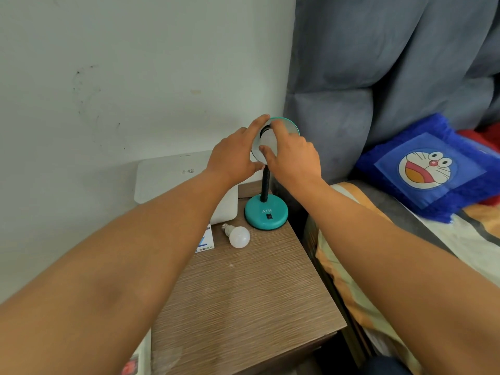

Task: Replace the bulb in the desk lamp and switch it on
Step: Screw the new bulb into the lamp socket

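Note:
A teal desk lamp stands at the back of a wooden bedside table, on a round base with a black switch and a black flexible neck. Its shade faces me. My left hand grips the shade's left rim. My right hand reaches into the shade, fingers closed around a white bulb sitting at the socket. A second white bulb lies loose on the table, in front of the base and to its left.
A white flat device leans against the wall behind the table. A small bulb box lies by the loose bulb. On the right is a bed with a grey headboard and a blue cartoon pillow.

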